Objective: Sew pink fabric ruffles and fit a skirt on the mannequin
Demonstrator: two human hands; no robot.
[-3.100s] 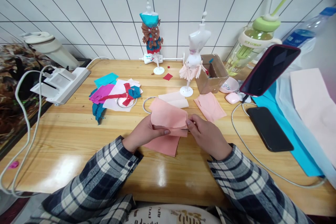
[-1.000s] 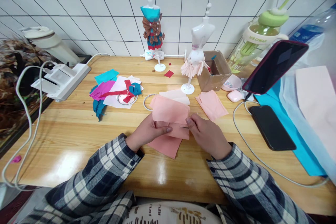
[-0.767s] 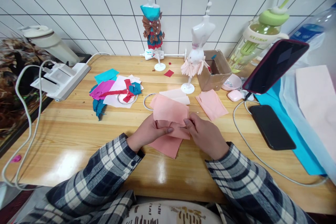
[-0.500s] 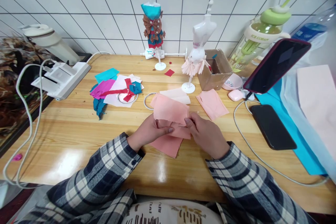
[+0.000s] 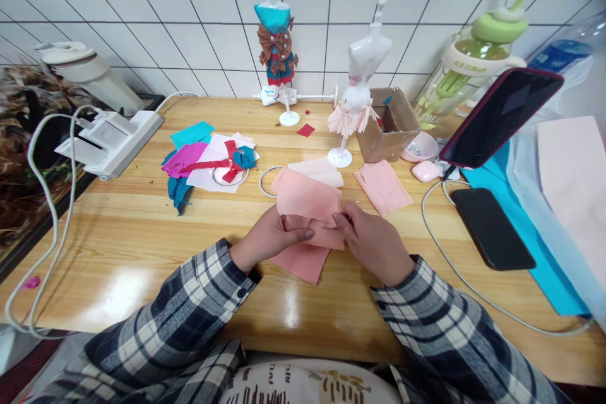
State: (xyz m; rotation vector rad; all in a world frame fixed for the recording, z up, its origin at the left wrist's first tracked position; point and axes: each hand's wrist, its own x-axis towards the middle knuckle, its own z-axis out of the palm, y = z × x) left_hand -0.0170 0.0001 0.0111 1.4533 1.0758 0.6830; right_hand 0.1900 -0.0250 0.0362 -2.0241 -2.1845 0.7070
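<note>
Between my hands is a piece of pink crepe paper (image 5: 308, 197), raised over the table. My left hand (image 5: 269, 237) grips its left side, thumb lying across the lower layer. With thumb and fingers pinched, my right hand (image 5: 372, 237) holds the right edge. A darker pink sheet (image 5: 303, 263) shows below, partly hidden by the held paper. Pale pink paper (image 5: 316, 172) lies just behind, and another folded pink piece (image 5: 382, 188) rests to the right. A small white mannequin (image 5: 360, 76) with a ruffled pink skirt (image 5: 350, 120) stands beyond.
A dressed mannequin (image 5: 276, 50) stands near the tiled wall. Coloured scraps (image 5: 194, 158) lie left, a cardboard box (image 5: 392, 132) back right. A phone (image 5: 492, 227), a white cable (image 5: 466, 293), a propped phone (image 5: 502, 117) and a bottle (image 5: 468, 63) are at the right; a power strip (image 5: 113, 142) is at the left.
</note>
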